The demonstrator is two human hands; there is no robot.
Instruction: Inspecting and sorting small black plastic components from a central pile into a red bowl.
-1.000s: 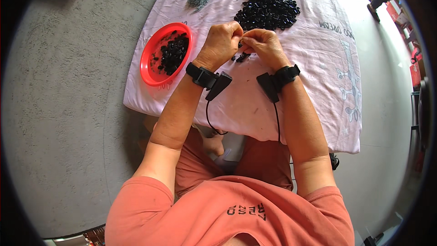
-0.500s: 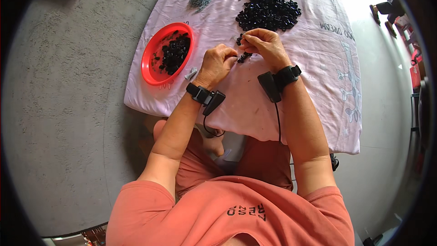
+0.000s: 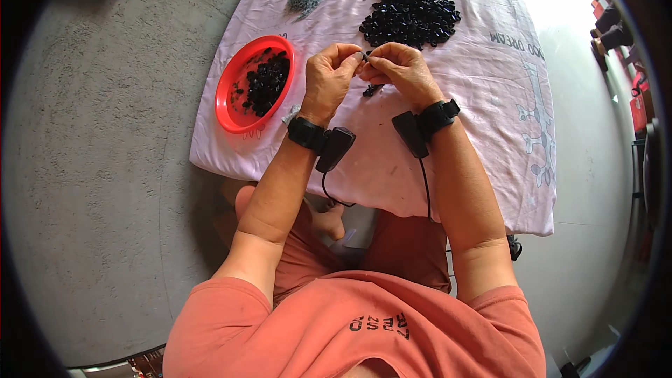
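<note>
two hands pinch a small dark piece, to the right of a red bowl

a red bowl (image 3: pixel 221 91) on a pink cloth (image 3: pixel 476 140) holds loose black pieces (image 3: pixel 267 84). to the bowl's right, the left hand (image 3: pixel 329 80) and right hand (image 3: pixel 408 73) meet, thumb and forefinger of each pressed together, pinching what looks like one small dark piece (image 3: pixel 365 58); its exact shape is too small to tell. farther right of the bowl and higher lies a large black heap (image 3: pixel 411 14); above the bowl, slightly right, a small grey heap (image 3: pixel 306 1); well to its right, a few dark bits (image 3: pixel 371 89). the step in hand appears to be fine two-handed fingertip work; the next move seems to call for a light, steady pinch.
</note>
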